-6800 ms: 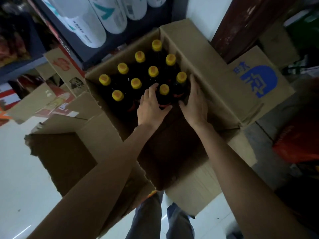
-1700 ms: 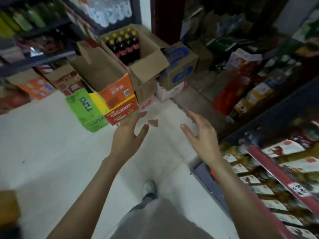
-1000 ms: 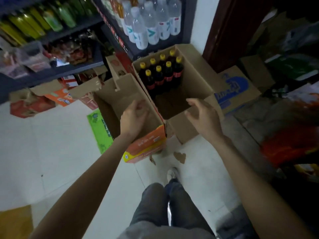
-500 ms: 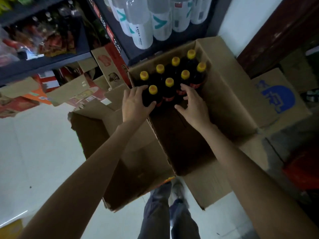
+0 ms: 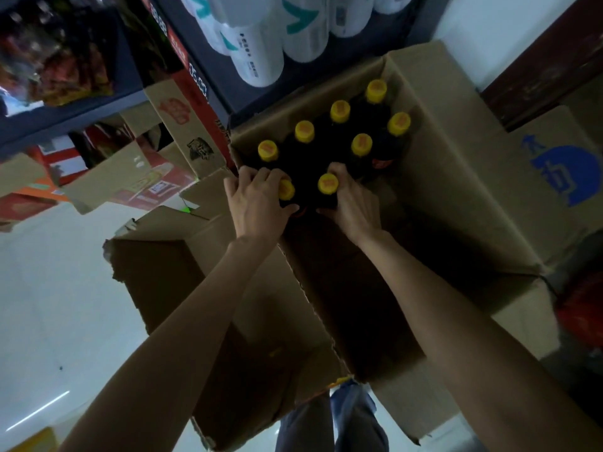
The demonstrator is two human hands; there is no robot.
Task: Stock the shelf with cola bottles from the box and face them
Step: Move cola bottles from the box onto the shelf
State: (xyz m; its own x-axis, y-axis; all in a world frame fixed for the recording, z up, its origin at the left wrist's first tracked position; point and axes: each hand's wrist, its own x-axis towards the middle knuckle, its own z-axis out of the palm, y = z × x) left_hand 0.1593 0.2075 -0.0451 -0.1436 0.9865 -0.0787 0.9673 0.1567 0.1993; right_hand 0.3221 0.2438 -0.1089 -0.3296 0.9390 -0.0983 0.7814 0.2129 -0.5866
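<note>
1. Down in the open cardboard box (image 5: 456,177), both hands reach the nearest row of cola bottles, dark ones with yellow caps.
2. The left hand (image 5: 257,203) has its fingers curled round the neck of the near-left bottle (image 5: 286,189), whose cap shows just past the knuckles.
3. The right hand (image 5: 354,207) grips the near-right bottle (image 5: 328,183) below its cap, fingers wrapped behind it and thumb in front.
4. Six more capped bottles (image 5: 339,111) stand upright in the far end of the box (two slanted rows, packed close); the near part of the box floor lies dark.
5. A second, empty carton (image 5: 182,288) sits open just left of the box, touching it.
6. Above the box, a dark shelf (image 5: 208,60) holds white-labelled water bottles (image 5: 257,60); a carton with blue print (image 5: 561,171) stands to the right.
</note>
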